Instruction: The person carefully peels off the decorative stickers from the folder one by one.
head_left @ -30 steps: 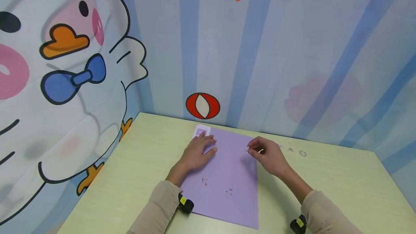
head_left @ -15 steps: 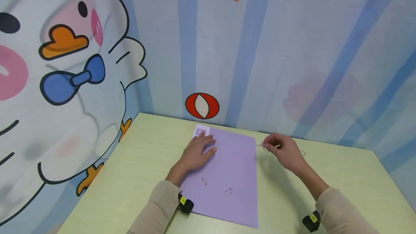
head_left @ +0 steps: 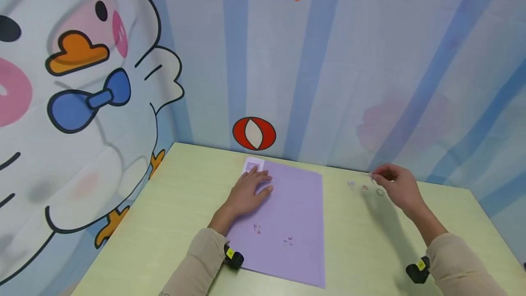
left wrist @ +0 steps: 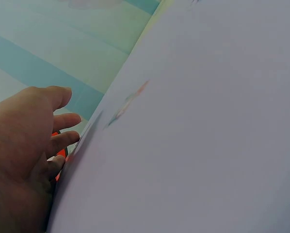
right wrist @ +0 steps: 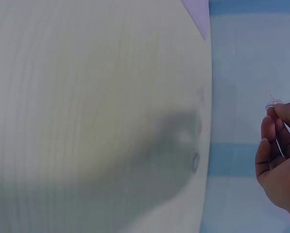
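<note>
My left hand (head_left: 248,193) rests on the upper left of a purple sheet (head_left: 296,204), fingers spread. The left wrist view also shows this hand (left wrist: 33,136) with loosely extended fingers. Right of the sheet, my right hand (head_left: 396,186) is raised over the table's far side. Thumb and fingertips pinch a small clear sticker (right wrist: 273,103) with a faint pattern; its exact design is too small to tell. Below that hand lie a ring-shaped sticker (head_left: 380,192), a small reddish sticker (head_left: 365,187) and a pale sticker (head_left: 351,183).
On the purple sheet's lower half are two small sticker designs, a left one (head_left: 257,229) and a right one (head_left: 288,241). A white card (head_left: 249,161) sits at its upper left corner, partly under the fingers. A printed cloth (head_left: 267,58) hangs behind the pale yellow table (head_left: 185,182).
My right hand has moved right, from the sheet's right edge to beyond the row of loose stickers, still pinching the clear sticker. The left hand stays put on the sheet.
</note>
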A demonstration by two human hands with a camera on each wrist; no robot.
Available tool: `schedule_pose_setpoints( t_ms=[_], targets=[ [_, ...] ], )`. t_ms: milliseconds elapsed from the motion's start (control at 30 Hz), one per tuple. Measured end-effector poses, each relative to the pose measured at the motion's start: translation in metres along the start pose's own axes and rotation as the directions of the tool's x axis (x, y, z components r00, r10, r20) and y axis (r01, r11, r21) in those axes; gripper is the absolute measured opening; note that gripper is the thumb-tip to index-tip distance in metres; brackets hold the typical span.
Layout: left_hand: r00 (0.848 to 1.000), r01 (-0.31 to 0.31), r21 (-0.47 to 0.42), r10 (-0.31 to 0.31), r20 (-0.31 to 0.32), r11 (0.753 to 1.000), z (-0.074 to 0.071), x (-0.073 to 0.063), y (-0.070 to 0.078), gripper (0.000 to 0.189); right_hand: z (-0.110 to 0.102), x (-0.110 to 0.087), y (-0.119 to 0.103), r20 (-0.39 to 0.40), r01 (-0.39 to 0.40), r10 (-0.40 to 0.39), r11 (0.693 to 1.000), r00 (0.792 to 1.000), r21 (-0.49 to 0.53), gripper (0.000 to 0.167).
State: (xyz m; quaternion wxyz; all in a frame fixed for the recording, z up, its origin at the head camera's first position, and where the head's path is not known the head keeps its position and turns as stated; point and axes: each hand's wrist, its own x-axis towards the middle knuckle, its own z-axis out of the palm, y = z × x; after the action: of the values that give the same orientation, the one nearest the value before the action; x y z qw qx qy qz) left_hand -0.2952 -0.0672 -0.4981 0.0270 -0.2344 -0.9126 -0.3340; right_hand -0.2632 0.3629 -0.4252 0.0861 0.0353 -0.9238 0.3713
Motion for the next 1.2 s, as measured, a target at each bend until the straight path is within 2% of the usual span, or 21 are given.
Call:
schedule_pose_setpoints(
  t_ms=[300,633,867,1067,1200],
  targets=[
    [1.0,0.002,-0.01,-0.002,0.005,1.0,-0.002,-0.003,-0.002,0.045,-0.012,-0.007,0.048,-0.037,-0.129,0.128,0.991,0.991,-0.017,0.038],
    [1.0,0.0,-0.008,0.0,0.005,1.0,0.001,-0.001,-0.003,0.044,-0.013,-0.015,0.088,-0.1,-0.222,0.215,0.974,0.971,-0.056,0.035],
    [1.0,-0.002,-0.007,0.002,0.006,1.0,0.001,-0.001,-0.002,0.044,-0.01,-0.015,0.098,-0.088,-0.28,0.273,0.956,0.958,-0.081,0.03],
    [1.0,-0.002,0.0,0.002,0.003,1.0,-0.001,0.0,-0.002,0.044,-0.008,-0.01,0.101,-0.092,-0.382,0.377,0.923,0.922,-0.041,0.037],
    [1.0,0.001,-0.006,-0.001,0.004,1.0,0.0,0.0,-0.003,0.045,-0.01,-0.008,0.104,-0.102,-0.387,0.381,0.921,0.919,-0.05,0.039]
  ],
)
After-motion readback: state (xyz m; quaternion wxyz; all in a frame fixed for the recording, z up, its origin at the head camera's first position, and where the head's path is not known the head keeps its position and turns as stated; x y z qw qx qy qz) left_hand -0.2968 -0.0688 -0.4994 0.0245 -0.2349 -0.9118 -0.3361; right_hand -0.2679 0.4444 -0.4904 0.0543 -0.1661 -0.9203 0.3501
